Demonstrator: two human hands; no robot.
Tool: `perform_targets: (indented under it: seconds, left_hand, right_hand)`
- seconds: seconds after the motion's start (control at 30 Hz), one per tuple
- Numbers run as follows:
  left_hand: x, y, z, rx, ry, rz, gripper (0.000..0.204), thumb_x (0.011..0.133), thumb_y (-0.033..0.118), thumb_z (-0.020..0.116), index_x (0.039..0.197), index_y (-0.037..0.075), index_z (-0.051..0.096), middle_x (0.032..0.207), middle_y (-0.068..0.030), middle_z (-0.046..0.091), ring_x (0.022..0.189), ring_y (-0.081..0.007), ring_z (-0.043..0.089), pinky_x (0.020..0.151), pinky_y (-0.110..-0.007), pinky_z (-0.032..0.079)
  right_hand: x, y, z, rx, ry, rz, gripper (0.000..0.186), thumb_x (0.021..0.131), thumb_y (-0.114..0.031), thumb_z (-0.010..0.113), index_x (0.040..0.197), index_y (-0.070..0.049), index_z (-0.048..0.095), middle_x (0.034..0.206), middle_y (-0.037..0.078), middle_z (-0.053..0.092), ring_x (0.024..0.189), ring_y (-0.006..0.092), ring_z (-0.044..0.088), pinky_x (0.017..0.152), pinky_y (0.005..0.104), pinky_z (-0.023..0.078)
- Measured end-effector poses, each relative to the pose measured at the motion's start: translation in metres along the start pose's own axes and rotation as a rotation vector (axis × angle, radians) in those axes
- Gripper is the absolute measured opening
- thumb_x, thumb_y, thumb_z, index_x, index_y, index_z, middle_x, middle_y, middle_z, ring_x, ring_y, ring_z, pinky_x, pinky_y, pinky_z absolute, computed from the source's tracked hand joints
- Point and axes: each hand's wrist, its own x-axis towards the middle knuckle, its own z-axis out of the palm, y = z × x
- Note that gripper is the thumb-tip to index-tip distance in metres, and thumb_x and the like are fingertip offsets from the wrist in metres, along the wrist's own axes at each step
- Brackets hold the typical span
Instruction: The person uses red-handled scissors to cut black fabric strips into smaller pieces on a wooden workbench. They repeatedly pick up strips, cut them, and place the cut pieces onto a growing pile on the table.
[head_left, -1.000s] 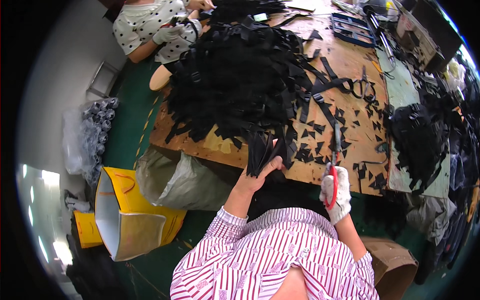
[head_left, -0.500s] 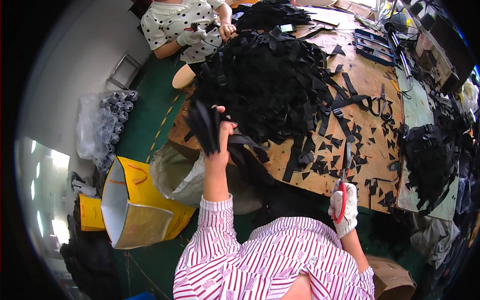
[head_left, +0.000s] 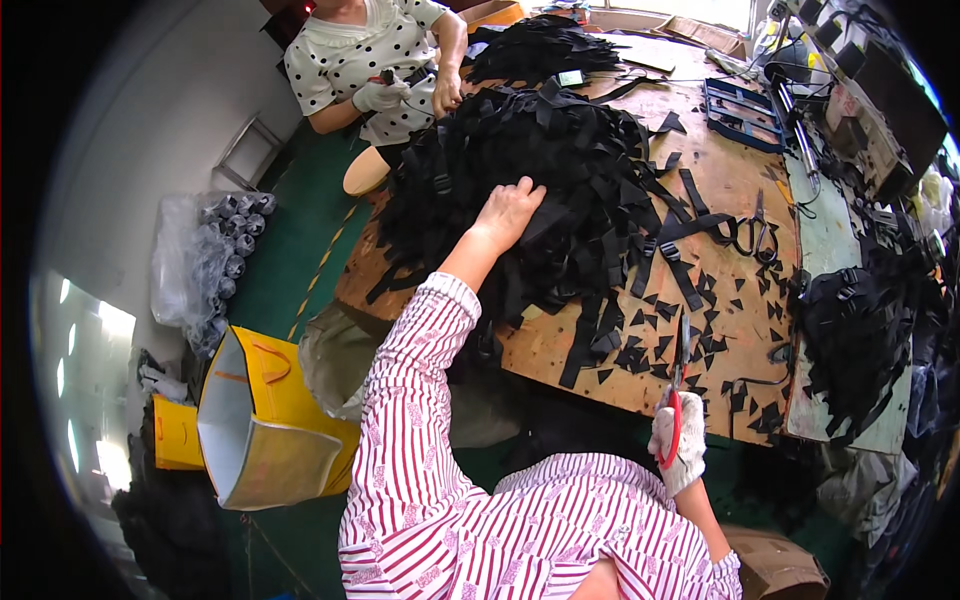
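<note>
A large heap of black webbing straps (head_left: 570, 130) with buckles covers the middle of the wooden table. My bare left hand (head_left: 507, 213) reaches onto the front of this heap, its fingers curled closed on a black strap; the fingertips are partly hidden. In my right hand (head_left: 678, 445), wearing a white knitted glove, are red-handled scissors (head_left: 674, 425). Their blades point away from me at the table's front edge. Just past the blades lie small black triangular offcuts (head_left: 655, 350).
Across the table a person (head_left: 370, 70) in a dotted top handles black straps. Another pair of black scissors (head_left: 755, 240) and a blue tray (head_left: 743, 115) lie to the right. A second strap pile (head_left: 855, 330) sits at far right. Yellow bags (head_left: 275, 400) and a pale sack (head_left: 335, 360) stand at left.
My left hand has moved from the table's left edge, where it held a blurred black bunch, up and right onto the heap; that bunch is no longer in it. My right hand keeps the scissors.
</note>
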Motion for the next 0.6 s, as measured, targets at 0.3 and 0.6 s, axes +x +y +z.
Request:
perform_targets:
  seconds: [0.3,0.6]
  left_hand:
    - [-0.007,-0.006,-0.011,0.117,0.025,-0.068,0.009,0.075,0.005,0.056,0.084,0.006,0.055,0.088,-0.0095,0.053,0.075,-0.0245,0.06,0.069,-0.036,0.048]
    - [-0.055,0.016,-0.104,-0.431,0.506,-0.223,0.025,0.071,-0.002,0.058,0.096,-0.001,0.052,0.086,-0.0138,0.048,0.078,-0.0289,0.053,0.067,-0.034,0.043]
  right_hand:
    - [0.001,0.002,0.004,-0.005,-0.029,0.031,0.022,0.084,-0.013,0.053,0.101,-0.005,0.042,0.068,0.003,0.046,0.041,0.0087,0.041,0.035,0.0209,0.038]
    - [-0.005,0.002,0.01,-0.017,-0.032,0.041,0.023,0.082,-0.013,0.052,0.102,-0.005,0.042,0.069,0.003,0.046,0.042,0.0096,0.042,0.036,0.0216,0.038]
